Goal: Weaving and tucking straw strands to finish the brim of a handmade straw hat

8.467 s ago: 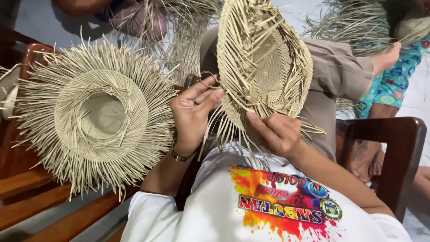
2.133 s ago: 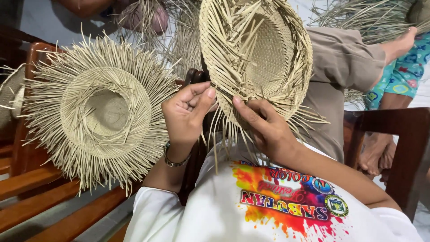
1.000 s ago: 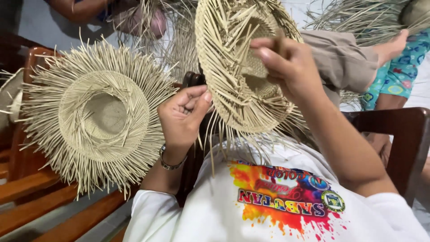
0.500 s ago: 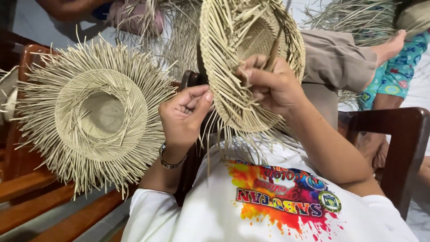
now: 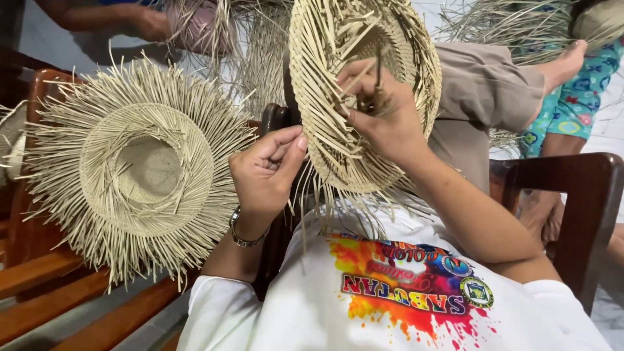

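— Hat-weaving in two stages, then: on the left a finished-looking straw hat (image 5: pixel 140 172) lies crown-up on the wooden bench (image 5: pixel 39 273), its fringe spread all round?

— Yes. Beside it the left hand (image 5: pixel 266 172) pinches loose strands at the lower rim of the unfinished hat (image 5: pixel 338 140), which is held up over the lap. The right hand (image 5: pixel 383 120) is closed on a few strands inside the brim.

— Which way does it face?

— It is tilted, inside toward the wearer, long axis running up and down, with loose ends hanging toward the white shirt (image 5: pixel 390 305).

— Risks?

— I'd judge a hard tug could snap a dry strand, or a slack pinch could loosen the weave.
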